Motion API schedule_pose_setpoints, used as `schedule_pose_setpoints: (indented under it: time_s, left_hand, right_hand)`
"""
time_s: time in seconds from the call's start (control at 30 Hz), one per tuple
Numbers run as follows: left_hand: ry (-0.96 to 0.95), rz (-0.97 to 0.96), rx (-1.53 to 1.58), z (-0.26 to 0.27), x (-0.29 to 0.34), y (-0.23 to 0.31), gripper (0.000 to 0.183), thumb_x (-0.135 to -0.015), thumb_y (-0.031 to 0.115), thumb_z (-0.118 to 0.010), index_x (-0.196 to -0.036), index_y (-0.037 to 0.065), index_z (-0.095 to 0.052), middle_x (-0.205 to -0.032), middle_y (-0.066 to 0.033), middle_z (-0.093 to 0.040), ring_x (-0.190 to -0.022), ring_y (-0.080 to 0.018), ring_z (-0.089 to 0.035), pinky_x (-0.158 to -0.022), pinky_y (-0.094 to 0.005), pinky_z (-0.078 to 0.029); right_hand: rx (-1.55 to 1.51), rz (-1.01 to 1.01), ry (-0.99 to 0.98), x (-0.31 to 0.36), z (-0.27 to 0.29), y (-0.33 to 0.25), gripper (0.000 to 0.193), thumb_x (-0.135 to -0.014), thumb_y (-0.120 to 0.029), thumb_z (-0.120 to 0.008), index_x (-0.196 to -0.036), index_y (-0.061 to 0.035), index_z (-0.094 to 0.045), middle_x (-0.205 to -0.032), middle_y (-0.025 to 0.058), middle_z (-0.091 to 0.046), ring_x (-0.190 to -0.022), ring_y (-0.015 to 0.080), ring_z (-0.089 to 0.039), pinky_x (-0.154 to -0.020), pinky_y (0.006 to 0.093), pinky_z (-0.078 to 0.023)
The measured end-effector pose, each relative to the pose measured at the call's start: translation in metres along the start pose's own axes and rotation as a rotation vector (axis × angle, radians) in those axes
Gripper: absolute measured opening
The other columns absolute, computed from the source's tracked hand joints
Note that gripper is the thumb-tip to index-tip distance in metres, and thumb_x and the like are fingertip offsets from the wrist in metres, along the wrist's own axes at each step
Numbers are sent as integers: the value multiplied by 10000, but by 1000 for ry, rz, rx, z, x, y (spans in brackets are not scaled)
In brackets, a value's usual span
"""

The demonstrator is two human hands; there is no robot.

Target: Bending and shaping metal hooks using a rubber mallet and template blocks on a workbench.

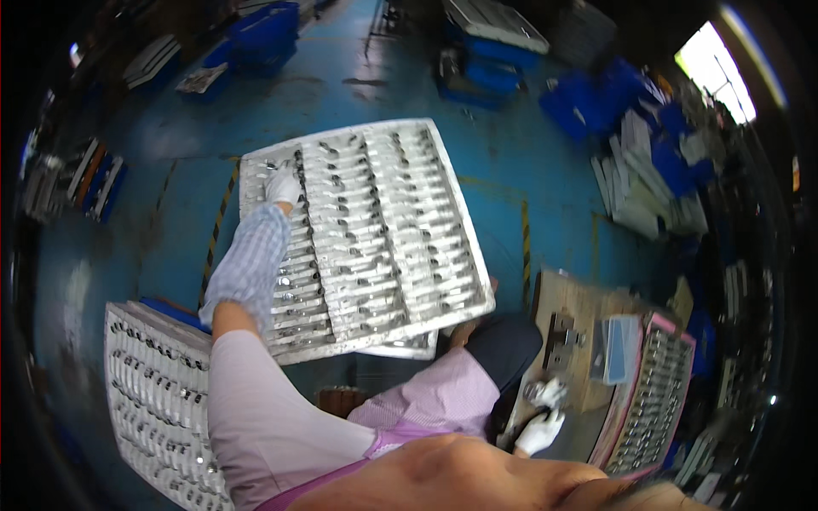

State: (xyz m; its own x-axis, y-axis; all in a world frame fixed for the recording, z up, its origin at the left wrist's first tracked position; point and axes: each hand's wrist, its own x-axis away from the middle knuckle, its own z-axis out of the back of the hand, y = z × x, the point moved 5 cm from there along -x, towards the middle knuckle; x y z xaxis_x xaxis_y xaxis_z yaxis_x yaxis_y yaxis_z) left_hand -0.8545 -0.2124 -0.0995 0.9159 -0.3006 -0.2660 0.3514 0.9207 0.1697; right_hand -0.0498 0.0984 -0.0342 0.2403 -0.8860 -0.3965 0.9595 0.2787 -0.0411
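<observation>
"Can you read any words or numbers here?"
"None that are legible."
"And signs?"
"Just wordless floor markings: black-and-yellow striped tape (218,234) on the blue floor (196,111), to the left of the large white tray (464,213), and a second striped strip (526,247) to the tray's right."
"Lettering on either strip?"
"Only slanting stripes, as far as I can see."
</observation>
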Motion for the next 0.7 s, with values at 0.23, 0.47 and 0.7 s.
schedule_pose_setpoints:
  time_s: [0.23, 0.47, 0.7]
  left_hand:
    - [-152, -513, 740, 117, 229, 147, 368, -883, 162, -656, -1245, 98, -629, -1131, -201, -637, -999, -332, -600, -894, -427, -482]
    - [-409, -768, 250, 114, 342, 311, 561, -821, 241, -722, -1331, 91, -544, -1129, -132, -620, -948, -305, -610, -838, -425, -488]
    - [-255, -746, 139, 83, 356, 319, 466, -757, 210, -743, -1197, 88, -646, -1047, -145, -612, -973, -332, -570, -846, -452, -476]
  right_hand:
    - [-29, 24, -10, -23, -7, -9, 265, -836, -89, -599, -1095, -43, -638, -1125, 208, -605, -990, 384, -607, -871, 441, -497]
    - [-22, 13, 44, -12, -9, 11, 271, -821, -156, -626, -1084, -103, -659, -1088, 128, -605, -936, 320, -612, -816, 418, -499]
    - [-202, 44, 72, -4, 2, 18, 272, -808, -137, -628, -1075, -163, -671, -1029, 97, -596, -911, 305, -596, -803, 420, -487]
